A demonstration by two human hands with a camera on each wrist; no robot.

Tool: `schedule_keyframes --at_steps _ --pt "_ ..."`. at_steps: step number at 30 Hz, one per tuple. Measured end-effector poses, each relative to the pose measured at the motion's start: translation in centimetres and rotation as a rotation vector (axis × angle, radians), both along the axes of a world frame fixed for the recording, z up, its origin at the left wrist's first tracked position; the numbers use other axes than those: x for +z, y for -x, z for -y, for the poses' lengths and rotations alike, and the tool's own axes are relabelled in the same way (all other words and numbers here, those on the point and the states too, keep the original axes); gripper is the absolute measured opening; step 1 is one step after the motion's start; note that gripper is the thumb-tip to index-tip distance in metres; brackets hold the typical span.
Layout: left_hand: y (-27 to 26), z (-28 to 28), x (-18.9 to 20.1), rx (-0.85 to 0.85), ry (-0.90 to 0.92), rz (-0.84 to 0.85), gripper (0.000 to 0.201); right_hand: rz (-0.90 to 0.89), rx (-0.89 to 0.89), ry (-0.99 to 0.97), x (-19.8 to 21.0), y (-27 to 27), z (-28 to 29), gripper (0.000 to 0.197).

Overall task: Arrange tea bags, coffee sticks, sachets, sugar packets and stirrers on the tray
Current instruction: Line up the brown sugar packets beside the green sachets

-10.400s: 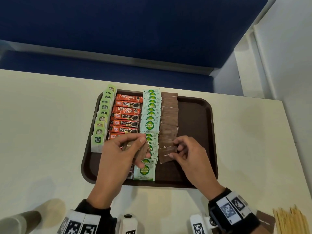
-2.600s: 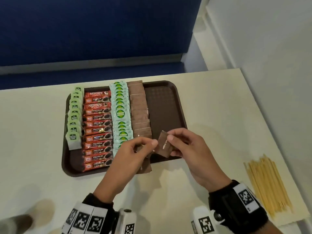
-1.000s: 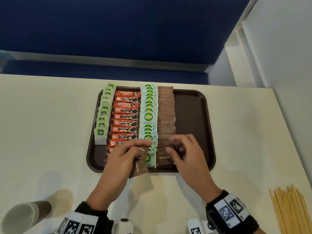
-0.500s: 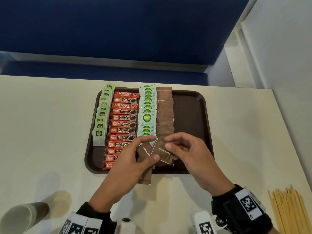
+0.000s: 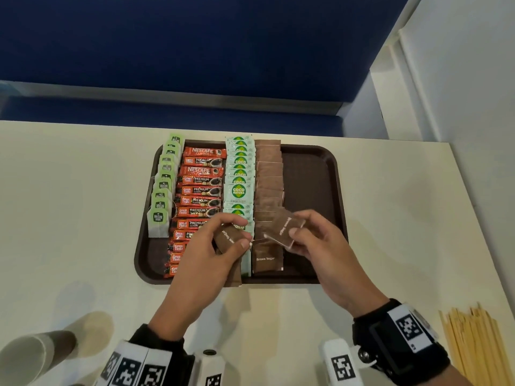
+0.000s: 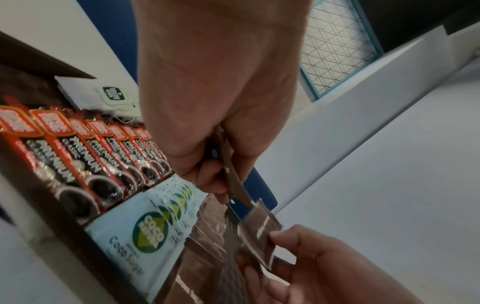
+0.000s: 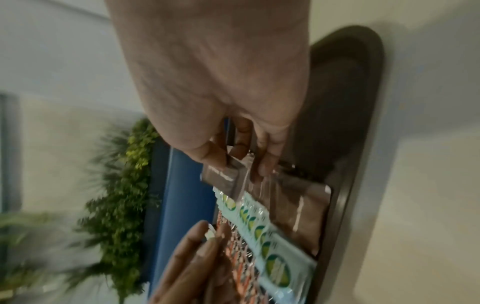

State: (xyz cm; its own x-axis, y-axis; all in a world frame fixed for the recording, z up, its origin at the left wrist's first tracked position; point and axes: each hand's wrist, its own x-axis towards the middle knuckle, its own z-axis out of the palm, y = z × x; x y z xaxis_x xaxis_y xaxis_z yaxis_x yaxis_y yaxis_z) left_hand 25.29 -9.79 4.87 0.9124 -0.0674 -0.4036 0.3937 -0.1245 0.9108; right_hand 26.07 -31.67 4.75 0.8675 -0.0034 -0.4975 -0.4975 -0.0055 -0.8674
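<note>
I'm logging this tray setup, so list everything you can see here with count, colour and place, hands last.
tray: one, dark brown, centre of table
tea bags: a row, green tags, tray's left edge
coffee sticks: a row, red, beside the tea bags
coco sugar sachets: a row, pale green, middle of tray
brown sugar packets: a row, brown, right of the sachets
stirrers: a pile, light wood, table's near right corner
paper cup: one, beige, lying at near left
table: one, cream
left hand: holds several brown packets
right hand: pinches one brown packet
</note>
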Motion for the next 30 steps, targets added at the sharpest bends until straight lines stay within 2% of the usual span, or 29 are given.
schedule_keyframes --at_steps 4,6,12,25,30 --pt "-0.3 -0.4 0.0 -0.096 -0.034 0.019 0.023 0.165 0.369 0.339 -1.0 0.0 0.7 0.027" --pt "-0.1 -0.5 -0.2 -0.099 -0.045 0.019 0.024 0.239 0.462 0.436 -1.7 0.4 0.5 0.031" --pt "0.9 -0.7 -0.3 -0.06 -0.048 -0.007 0.027 0.293 0.465 0.458 -2.9 1.7 -0.7 0.033" --pt "1.5 -1.7 -0.3 0.035 -0.023 -0.064 0.03 0.377 0.53 0.659 -4.4 2.0 -1.0 0.034" --pt "1.2 -1.9 -0.5 0.053 -0.025 -0.062 0.03 0.353 0.499 0.637 -4.5 2.0 -1.0 0.034"
